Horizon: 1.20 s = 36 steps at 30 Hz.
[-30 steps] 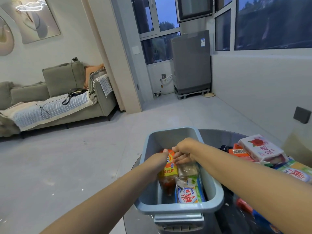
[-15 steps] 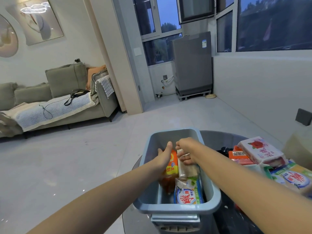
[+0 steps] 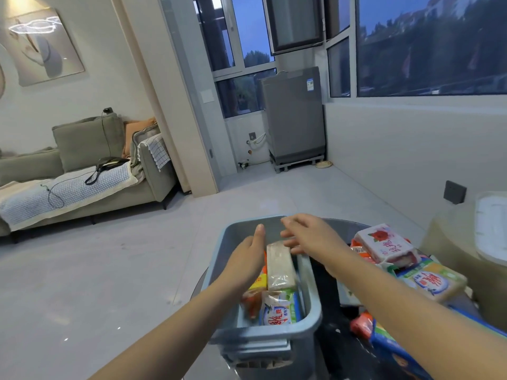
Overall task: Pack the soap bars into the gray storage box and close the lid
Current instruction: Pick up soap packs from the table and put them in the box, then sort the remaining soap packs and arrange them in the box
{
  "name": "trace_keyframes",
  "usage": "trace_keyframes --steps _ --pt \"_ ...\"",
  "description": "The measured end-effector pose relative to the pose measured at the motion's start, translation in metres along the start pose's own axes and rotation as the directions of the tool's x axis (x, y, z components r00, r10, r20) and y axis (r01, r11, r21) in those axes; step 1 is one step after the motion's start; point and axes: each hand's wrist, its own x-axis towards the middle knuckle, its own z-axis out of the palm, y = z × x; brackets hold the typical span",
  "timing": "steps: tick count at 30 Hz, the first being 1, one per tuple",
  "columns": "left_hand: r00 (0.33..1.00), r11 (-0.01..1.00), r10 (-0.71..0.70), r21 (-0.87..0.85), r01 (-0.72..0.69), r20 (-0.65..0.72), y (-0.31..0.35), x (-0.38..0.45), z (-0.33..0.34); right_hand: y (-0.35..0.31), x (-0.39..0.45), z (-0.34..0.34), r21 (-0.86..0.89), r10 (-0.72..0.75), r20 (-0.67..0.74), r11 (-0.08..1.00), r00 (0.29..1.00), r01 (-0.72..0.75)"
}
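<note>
Head view: both hands have let go, left hand (image 3: 247, 259) and right hand (image 3: 310, 237) open above the gray storage box (image 3: 312, 286); pale soap bar (image 3: 278, 266) now lies inside (more bars wait right on worktop).

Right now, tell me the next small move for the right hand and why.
Probably swing the right hand over to the rose-printed soap pack and pick it up. Both hands look open and empty: the left hand rests by the bars already standing in the gray storage box, which has free space at its far end, while several wrapped bars lie outside on the right.
</note>
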Motion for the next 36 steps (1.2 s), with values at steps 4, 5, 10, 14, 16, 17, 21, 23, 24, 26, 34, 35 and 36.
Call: trace_keyframes --steps 4,5,10,14,16,17,21,23,24,26,34,35,36 --pt "0.978 0.978 0.208 0.015 -0.209 0.02 0.03 -0.018 0.025 0.012 -0.02 -0.038 -0.115 -0.172 -0.146 0.981 0.974 0.156" --pt "0.97 0.969 0.243 0.029 -0.244 0.028 0.035 -0.021 0.033 0.016 -0.025 -0.048 -0.133 -0.189 -0.175 0.977 0.966 0.167" --pt "0.913 0.909 0.408 0.087 -0.407 0.001 0.056 -0.025 0.079 0.04 -0.038 -0.096 -0.212 -0.197 -0.308 0.968 0.931 0.134" --pt "0.924 0.931 0.351 0.048 -0.362 0.154 0.073 -0.022 0.119 0.062 -0.038 -0.129 -0.227 -0.153 -0.4 0.972 0.904 0.064" --pt "0.935 0.954 0.273 0.064 -0.294 0.226 0.076 -0.017 0.139 0.075 -0.036 -0.14 -0.22 -0.124 -0.415 0.975 0.902 0.033" --pt "0.938 0.959 0.241 0.088 -0.27 0.248 0.076 -0.014 0.147 0.083 -0.034 -0.144 -0.211 -0.109 -0.416 0.977 0.903 0.021" --pt "0.928 0.959 0.106 0.208 -0.19 0.358 0.075 0.001 0.164 0.107 -0.025 -0.154 -0.337 -0.101 -0.428 0.94 0.898 -0.055" --pt "0.898 0.948 0.023 0.276 -0.158 0.439 0.076 0.012 0.164 0.115 -0.017 -0.16 -0.371 -0.071 -0.435 0.923 0.898 -0.107" --pt "0.876 0.937 -0.005 0.309 -0.164 0.482 0.076 0.017 0.162 0.118 -0.013 -0.163 -0.378 -0.048 -0.44 0.916 0.897 -0.136" --pt "0.806 0.915 -0.035 0.342 -0.212 0.591 0.075 0.028 0.156 0.121 -0.007 -0.167 -0.371 0.014 -0.425 0.909 0.905 -0.189" --pt "0.515 0.905 -0.165 0.337 -0.26 0.841 0.072 0.06 0.147 0.122 0.008 -0.172 -0.452 0.116 -0.262 0.862 0.958 -0.228" --pt "0.511 0.89 -0.169 0.353 -0.289 0.843 0.071 0.061 0.15 0.121 0.009 -0.173 -0.443 0.119 -0.266 0.866 0.957 -0.231" --pt "0.516 0.873 -0.166 0.369 -0.32 0.84 0.069 0.062 0.153 0.121 0.009 -0.174 -0.419 0.127 -0.281 0.875 0.951 -0.241"
